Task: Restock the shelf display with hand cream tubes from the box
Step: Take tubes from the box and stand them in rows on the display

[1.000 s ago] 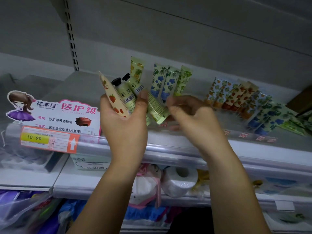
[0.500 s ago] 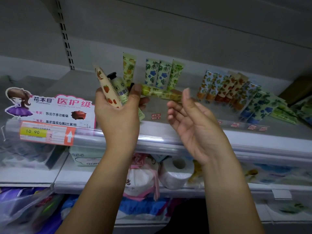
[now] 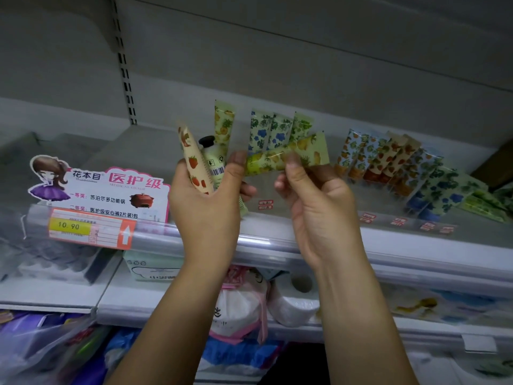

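Note:
My left hand (image 3: 206, 207) is raised in front of the shelf and grips a few hand cream tubes: a strawberry-print tube (image 3: 193, 159) and a pale tube with a black cap (image 3: 212, 157). My right hand (image 3: 316, 201) pinches a yellow-green pineapple-print tube (image 3: 288, 155) lying crosswise, its left end touching my left thumb. On the shelf (image 3: 305, 218) behind stand a pineapple tube (image 3: 223, 120) and blue-flower tubes (image 3: 273, 130). Further right a row of fruit and flower tubes (image 3: 394, 162) leans over. The box is not in view.
A clear rail (image 3: 416, 237) with red price labels runs along the shelf's front edge. At left hang a pink promo card (image 3: 111, 193) and a 10.90 price tag (image 3: 83, 227). Tissue packs and a paper roll (image 3: 294, 298) fill the lower shelf.
My right hand, open half a second ago, has closed on the pineapple-print tube lying crosswise beside my left hand. The left hand kept its bundle almost still.

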`<state>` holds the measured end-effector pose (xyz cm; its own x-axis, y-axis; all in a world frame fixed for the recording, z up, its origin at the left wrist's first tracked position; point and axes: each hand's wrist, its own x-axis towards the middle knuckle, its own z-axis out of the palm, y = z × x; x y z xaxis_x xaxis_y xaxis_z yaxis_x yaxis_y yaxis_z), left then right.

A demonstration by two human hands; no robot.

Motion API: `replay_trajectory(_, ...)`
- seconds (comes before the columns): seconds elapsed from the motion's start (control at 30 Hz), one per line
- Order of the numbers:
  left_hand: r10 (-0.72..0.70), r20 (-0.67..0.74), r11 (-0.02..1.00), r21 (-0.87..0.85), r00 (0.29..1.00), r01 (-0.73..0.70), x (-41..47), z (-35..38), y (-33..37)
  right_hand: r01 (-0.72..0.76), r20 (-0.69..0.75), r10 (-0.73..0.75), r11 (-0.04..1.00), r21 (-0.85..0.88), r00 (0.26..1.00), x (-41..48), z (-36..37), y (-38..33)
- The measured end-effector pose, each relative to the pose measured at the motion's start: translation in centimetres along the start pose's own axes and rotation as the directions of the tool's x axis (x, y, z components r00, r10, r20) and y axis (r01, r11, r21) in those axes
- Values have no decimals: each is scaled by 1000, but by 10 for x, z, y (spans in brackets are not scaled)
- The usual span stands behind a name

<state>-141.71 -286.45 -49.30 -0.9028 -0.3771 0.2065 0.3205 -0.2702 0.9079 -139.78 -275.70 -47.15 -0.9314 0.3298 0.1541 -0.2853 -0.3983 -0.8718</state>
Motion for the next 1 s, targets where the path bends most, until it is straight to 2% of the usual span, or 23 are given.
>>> replay_trajectory(0.1,-61,-100,997,-55,993,56,8,1,7,83,-96,-82,996,9,992,11,2,-3)
replay_trajectory(0.2,-72,-178,993,-108,981,53,25,1,16,155,-139,-173,979,-130,975,28,-2,-6)
replay_trajectory(0.3,-45,-186,993,-118,982,23,36,5,18,246,-108,-293,914,-323,950,46,-3,-4)
replay_trajectory(0.37,-20,-205,994,-105,979,-1,37,7,14,321,-41,-382,824,-467,923,58,1,0)
replay_trajectory(0.47,-6,-233,996,-90,972,-16,35,6,9,391,17,-455,744,-542,890,71,12,9)
replay_trajectory(0.7,8,-227,992,-124,974,-37,34,5,11,389,62,-474,633,-669,878,95,26,31)
replay_trajectory(0.87,-15,-214,989,-147,977,-17,37,1,11,348,90,-404,628,-696,910,102,29,36)
replay_trajectory(1.0,-24,-195,989,-150,981,-5,38,0,7,344,133,-372,587,-733,918,106,32,37)
